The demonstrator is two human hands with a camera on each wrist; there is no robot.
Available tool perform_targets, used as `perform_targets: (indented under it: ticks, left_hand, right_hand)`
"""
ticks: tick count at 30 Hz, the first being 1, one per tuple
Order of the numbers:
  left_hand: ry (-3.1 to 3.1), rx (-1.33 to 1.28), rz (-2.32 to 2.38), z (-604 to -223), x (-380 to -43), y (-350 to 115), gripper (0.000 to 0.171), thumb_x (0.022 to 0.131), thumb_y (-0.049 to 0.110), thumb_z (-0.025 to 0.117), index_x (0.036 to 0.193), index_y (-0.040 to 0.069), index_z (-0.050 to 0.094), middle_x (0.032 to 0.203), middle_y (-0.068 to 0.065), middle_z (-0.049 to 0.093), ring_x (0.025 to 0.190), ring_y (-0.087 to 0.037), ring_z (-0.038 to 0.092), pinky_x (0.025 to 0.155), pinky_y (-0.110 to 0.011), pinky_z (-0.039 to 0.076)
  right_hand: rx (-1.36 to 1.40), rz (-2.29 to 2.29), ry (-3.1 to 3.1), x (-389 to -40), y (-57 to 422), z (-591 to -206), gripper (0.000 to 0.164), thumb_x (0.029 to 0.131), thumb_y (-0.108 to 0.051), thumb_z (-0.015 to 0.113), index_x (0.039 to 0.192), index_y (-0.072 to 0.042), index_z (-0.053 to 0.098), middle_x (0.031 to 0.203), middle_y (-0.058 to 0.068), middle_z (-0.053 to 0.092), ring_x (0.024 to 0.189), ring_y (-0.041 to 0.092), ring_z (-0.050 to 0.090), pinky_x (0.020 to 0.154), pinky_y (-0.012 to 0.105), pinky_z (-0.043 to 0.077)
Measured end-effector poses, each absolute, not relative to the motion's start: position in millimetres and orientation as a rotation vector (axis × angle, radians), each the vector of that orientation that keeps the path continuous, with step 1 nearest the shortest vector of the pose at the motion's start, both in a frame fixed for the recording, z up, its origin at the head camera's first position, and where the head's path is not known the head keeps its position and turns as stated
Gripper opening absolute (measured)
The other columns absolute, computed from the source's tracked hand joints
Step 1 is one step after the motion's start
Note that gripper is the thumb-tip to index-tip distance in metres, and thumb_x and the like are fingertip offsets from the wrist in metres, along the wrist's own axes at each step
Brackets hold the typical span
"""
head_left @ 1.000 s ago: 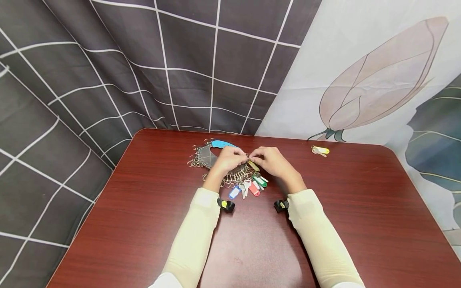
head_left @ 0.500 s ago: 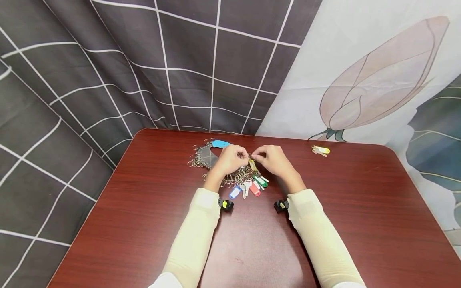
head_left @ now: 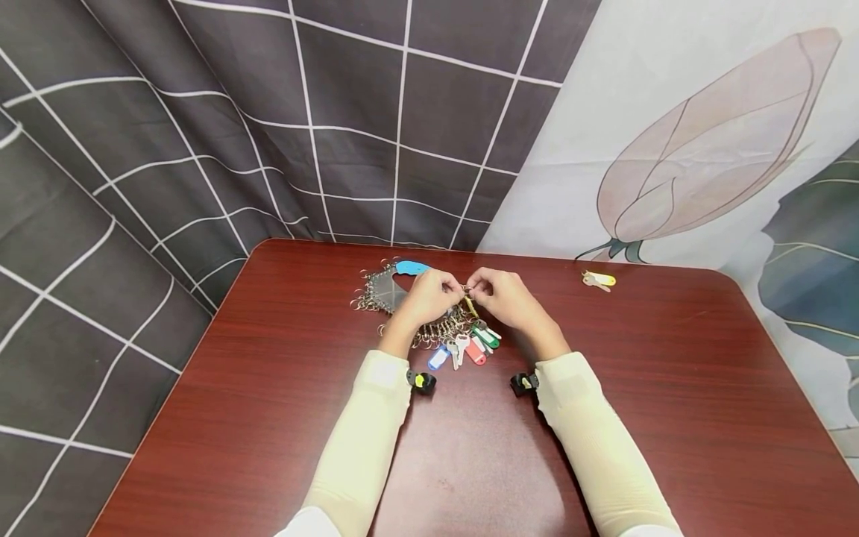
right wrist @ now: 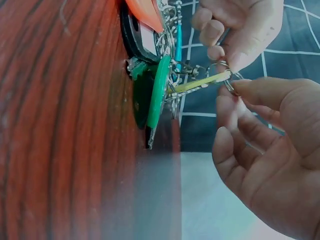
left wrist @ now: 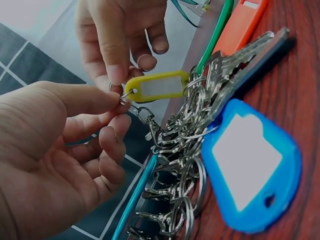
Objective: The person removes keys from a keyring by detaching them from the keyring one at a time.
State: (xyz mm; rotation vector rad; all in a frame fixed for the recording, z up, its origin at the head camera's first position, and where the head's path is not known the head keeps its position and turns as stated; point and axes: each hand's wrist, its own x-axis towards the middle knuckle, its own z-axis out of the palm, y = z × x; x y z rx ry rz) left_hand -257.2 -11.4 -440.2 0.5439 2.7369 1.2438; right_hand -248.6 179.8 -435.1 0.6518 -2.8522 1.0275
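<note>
My left hand (head_left: 432,298) pinches a small metal ring between thumb and index finger, above a grey panel (head_left: 384,289) edged with snap hooks. Opposite it, my right hand (head_left: 505,297) pinches a key ring (right wrist: 230,86) with thumb and fingertip. From that ring hangs a yellow key tag (left wrist: 159,88), sloping down to the other hooks. The fingertips of both hands almost meet; exactly how the rings link is partly hidden. Below lie a blue key tag (left wrist: 252,165), a red key tag (head_left: 476,353), a green key tag (head_left: 486,337) and silver keys (head_left: 458,349).
A blue strip (head_left: 411,267) borders the panel's far side. Another yellow-tagged key (head_left: 599,280) lies by the table's back edge, to the right. Behind the brown table (head_left: 268,418) hang a dark checked curtain (head_left: 349,97) and a pale patterned cloth (head_left: 570,171).
The yellow tag has swung from lying slanted to the right to hanging more steeply below the fingers. My left fingers have curled in more, while both hands shifted slightly.
</note>
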Motion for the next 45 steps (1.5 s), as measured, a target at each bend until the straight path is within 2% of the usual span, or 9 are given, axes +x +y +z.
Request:
perform_targets:
  ticks: [10, 14, 18, 24, 35, 45]
  left_hand:
    - [2.754, 0.652, 1.186, -436.8, -255.5, -9.1, 0.013, 0.095, 0.01, 0.07, 0.083, 0.006, 0.07, 0.077, -0.005, 0.064, 0.073, -0.013, 0.056, 0.069, -0.022, 0.044]
    - [2.737, 0.69, 1.199, -437.8, -255.0, -10.1, 0.013, 0.095, 0.009, 0.071, 0.083, 0.007, 0.069, 0.08, -0.005, 0.063, 0.076, -0.014, 0.056, 0.071, -0.023, 0.045]
    - [2.75, 0.709, 1.182, -439.0, -255.1, -11.4, 0.01, 0.095, 0.01, 0.072, 0.085, 0.009, 0.073, 0.084, -0.005, 0.064, 0.079, -0.015, 0.058, 0.073, -0.024, 0.047]
    - [2.741, 0.648, 1.2, -438.9, -254.8, -10.8, 0.013, 0.095, 0.016, 0.073, 0.085, 0.008, 0.075, 0.081, -0.004, 0.071, 0.075, -0.012, 0.06, 0.072, -0.022, 0.048]
    - [2.712, 0.682, 1.239, -440.6, -255.7, -9.7, 0.018, 0.095, 0.011, 0.073, 0.079, 0.008, 0.066, 0.074, -0.002, 0.061, 0.07, -0.012, 0.053, 0.067, -0.022, 0.043]
    - [2.709, 0.591, 1.245, -438.0, -253.6, -12.6, 0.015, 0.094, 0.017, 0.075, 0.083, 0.008, 0.075, 0.076, -0.003, 0.069, 0.067, -0.009, 0.056, 0.066, -0.022, 0.046]
  right_hand:
    - [0.665, 0.975, -2.801, -249.1, 178.0, -438.3, 0.01, 0.095, -0.014, 0.073, 0.09, -0.006, 0.069, 0.079, 0.007, 0.071, 0.074, 0.02, 0.064, 0.072, 0.035, 0.052]
    - [0.639, 0.954, -2.775, -248.4, 179.0, -440.0, 0.01, 0.095, -0.014, 0.074, 0.089, -0.007, 0.07, 0.079, 0.007, 0.071, 0.073, 0.02, 0.065, 0.071, 0.036, 0.052]
    - [0.617, 0.97, -2.776, -248.7, 179.2, -441.2, 0.009, 0.095, -0.013, 0.074, 0.09, -0.007, 0.071, 0.079, 0.007, 0.072, 0.073, 0.02, 0.066, 0.071, 0.035, 0.052]
    - [0.633, 0.998, -2.775, -249.1, 178.5, -441.2, 0.008, 0.095, -0.012, 0.075, 0.09, -0.007, 0.071, 0.079, 0.006, 0.073, 0.071, 0.018, 0.064, 0.07, 0.033, 0.052]
    - [0.612, 0.985, -2.776, -248.1, 176.4, -439.2, 0.009, 0.094, -0.012, 0.076, 0.089, -0.007, 0.072, 0.08, 0.008, 0.074, 0.073, 0.02, 0.066, 0.07, 0.034, 0.052]
    - [0.6, 0.986, -2.781, -247.1, 176.5, -438.5, 0.008, 0.094, -0.012, 0.075, 0.088, -0.008, 0.072, 0.078, 0.006, 0.073, 0.07, 0.018, 0.063, 0.069, 0.033, 0.05]
